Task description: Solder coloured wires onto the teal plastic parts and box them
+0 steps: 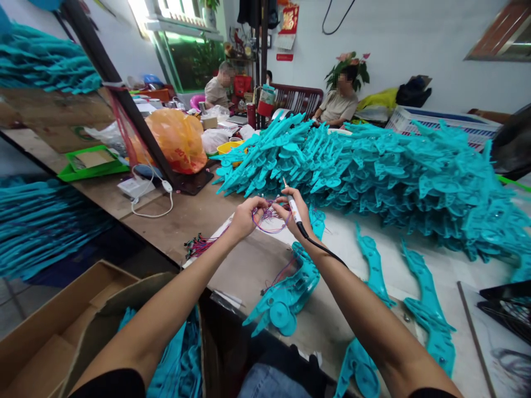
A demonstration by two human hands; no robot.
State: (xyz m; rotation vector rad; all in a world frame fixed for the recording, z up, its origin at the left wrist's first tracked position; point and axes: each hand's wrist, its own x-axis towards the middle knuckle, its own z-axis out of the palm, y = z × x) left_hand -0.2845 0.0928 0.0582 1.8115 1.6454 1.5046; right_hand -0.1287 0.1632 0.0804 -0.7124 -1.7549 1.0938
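The left grip [244,217] pinched thin wires [270,212]; the right grip [302,211] closed around a soldering iron [294,209], tip upward. Nearer the body than both grips, a turquoise part [282,314] lay on the worktop [244,260].

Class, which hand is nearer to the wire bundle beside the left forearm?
Left. The left hand is beyond the wire bundle and to its right; the right hand, holding the soldering iron, is farther right.
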